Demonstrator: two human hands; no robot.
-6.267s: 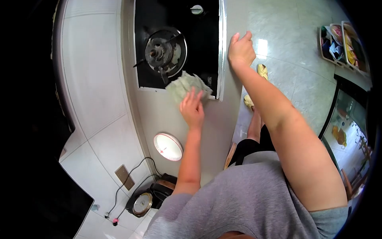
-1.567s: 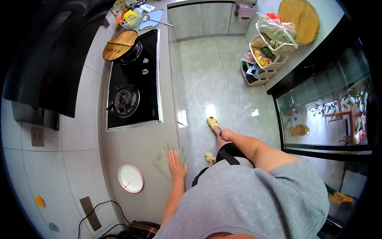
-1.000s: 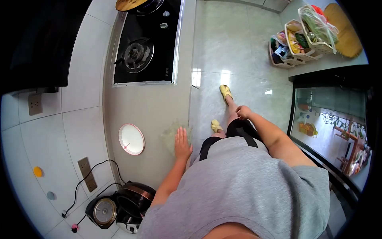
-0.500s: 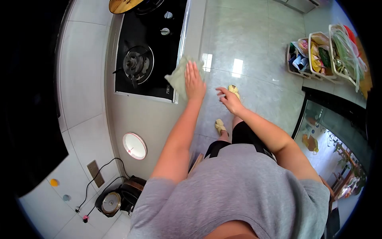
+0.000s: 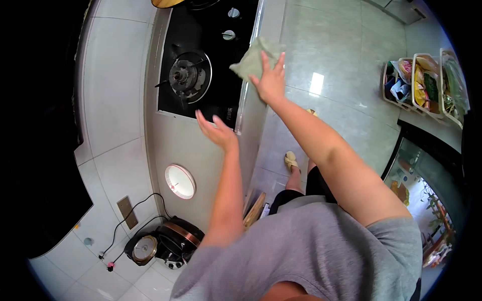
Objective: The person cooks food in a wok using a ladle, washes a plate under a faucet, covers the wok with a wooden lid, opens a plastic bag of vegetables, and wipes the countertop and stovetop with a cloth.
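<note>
A pale green cloth [image 5: 253, 60] lies over the front edge of the black gas stove [image 5: 221, 75] and the counter rim. My right hand [image 5: 271, 83] rests on it, fingers spread and pointing away from me. Nothing is in my left hand [image 5: 217, 133]; it hovers, fingers stretched out, above the stove's near corner. Left of that hand is a burner [image 5: 186, 75] with its pan support. Two silver knobs, the nearer one [image 5: 228, 35] among them, sit farther up the stove.
A white bowl with a red rim [image 5: 180, 181] stands on the counter. Near the wall socket [image 5: 127, 211] is a black appliance [image 5: 173, 238] with cords. Baskets of packets [image 5: 427, 85] stand at the right, above a dark glass-fronted surface [image 5: 416, 160]. A wooden round [image 5: 165, 2] shows at the top.
My left hand has come off the cloth and moved left over the stove corner. My right hand has moved onto the cloth, which now lies farther up the stove's edge. The view has shifted.
</note>
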